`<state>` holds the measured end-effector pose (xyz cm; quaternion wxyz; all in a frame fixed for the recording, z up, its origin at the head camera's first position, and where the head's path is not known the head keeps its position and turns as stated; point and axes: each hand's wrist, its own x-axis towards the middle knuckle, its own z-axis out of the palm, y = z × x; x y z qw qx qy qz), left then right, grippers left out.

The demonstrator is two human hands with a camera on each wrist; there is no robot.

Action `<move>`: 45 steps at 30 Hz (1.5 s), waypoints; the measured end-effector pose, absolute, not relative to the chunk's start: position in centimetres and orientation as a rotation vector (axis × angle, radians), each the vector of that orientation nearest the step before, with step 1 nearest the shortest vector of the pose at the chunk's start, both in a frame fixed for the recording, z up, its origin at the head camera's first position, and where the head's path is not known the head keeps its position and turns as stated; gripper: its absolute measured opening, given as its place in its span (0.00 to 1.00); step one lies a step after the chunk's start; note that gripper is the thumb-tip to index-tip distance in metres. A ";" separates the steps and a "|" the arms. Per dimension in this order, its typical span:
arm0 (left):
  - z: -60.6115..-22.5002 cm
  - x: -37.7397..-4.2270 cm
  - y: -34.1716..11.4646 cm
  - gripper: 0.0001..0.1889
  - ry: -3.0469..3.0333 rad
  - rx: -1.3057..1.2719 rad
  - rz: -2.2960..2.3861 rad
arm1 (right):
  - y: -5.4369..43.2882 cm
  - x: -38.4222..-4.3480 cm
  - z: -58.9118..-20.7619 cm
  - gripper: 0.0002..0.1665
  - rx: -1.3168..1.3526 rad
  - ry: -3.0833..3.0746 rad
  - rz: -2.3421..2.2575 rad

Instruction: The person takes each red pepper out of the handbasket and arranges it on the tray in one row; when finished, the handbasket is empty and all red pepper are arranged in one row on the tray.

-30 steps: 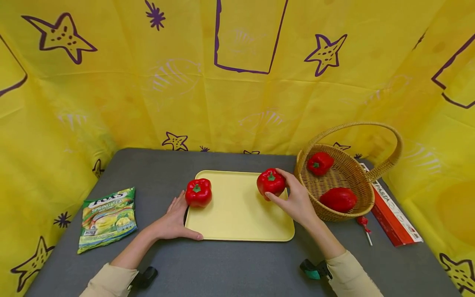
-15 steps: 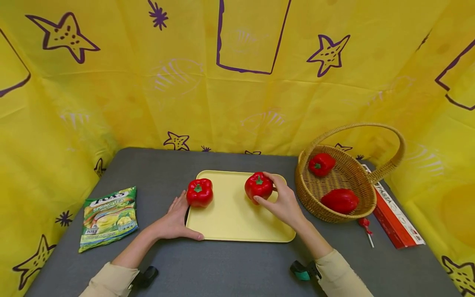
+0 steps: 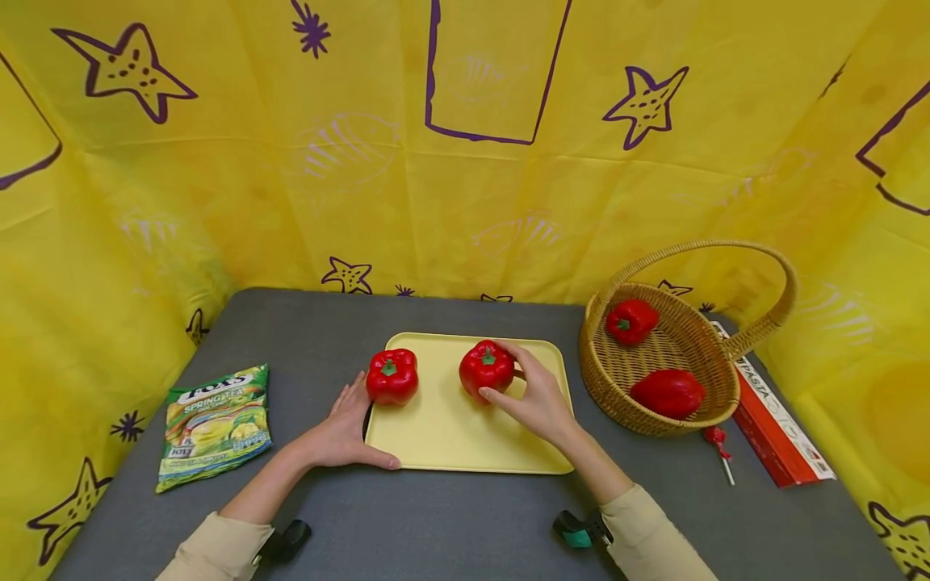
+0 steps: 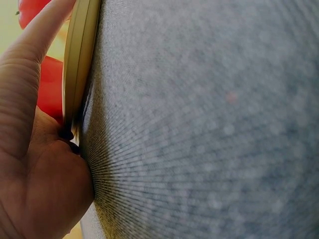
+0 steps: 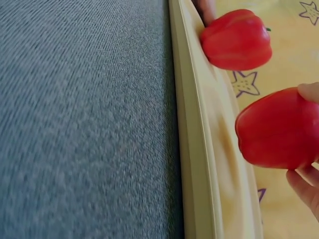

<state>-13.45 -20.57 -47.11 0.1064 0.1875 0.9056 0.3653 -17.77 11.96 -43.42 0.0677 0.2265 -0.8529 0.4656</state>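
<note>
With thumb and fingers, my right hand (image 3: 539, 402) grips a red bell pepper (image 3: 485, 369) by its right side. In the right wrist view that bell pepper (image 5: 276, 130) hangs above the yellow tray (image 3: 454, 442), apart from it. A second red bell pepper (image 3: 391, 379) rests at the tray's left end, its green stem up. My left hand (image 3: 337, 434) lies at the tray's left edge, thumb stretched along the near corner and fingers straight. In the left wrist view the thumb (image 4: 22, 84) touches the tray rim (image 4: 79, 55).
A wicker basket (image 3: 605, 397) with a tall handle stands at the right, holding two red peppers (image 3: 667, 394). Beside it lie a lollipop (image 3: 716, 440) and a red-and-white pasta box (image 3: 781, 428). A green candy bag (image 3: 214, 428) lies at the left.
My right hand has carried its bell pepper leftward over the tray, toward the second bell pepper. The left hand and tray have stayed in place.
</note>
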 end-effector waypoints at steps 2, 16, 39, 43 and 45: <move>-47.1 -13.5 -20.6 0.68 2.667 0.550 1.071 | 11.7 -17.8 -43.5 0.43 0.701 -2.563 1.433; -47.2 -13.5 -20.6 0.68 2.668 0.546 1.064 | 10.2 -18.0 -43.9 0.45 0.820 -2.578 1.628; -47.2 -13.5 -20.6 0.68 2.677 0.570 1.077 | 8.4 -17.6 -41.3 0.42 1.127 -2.562 1.773; -47.2 -13.5 -20.6 0.69 2.674 0.563 1.074 | 8.4 -17.7 -41.2 0.43 1.164 -2.573 1.737; -47.2 -13.5 -20.6 0.69 2.674 0.560 1.070 | 8.3 -17.6 -41.0 0.44 1.173 -2.594 1.695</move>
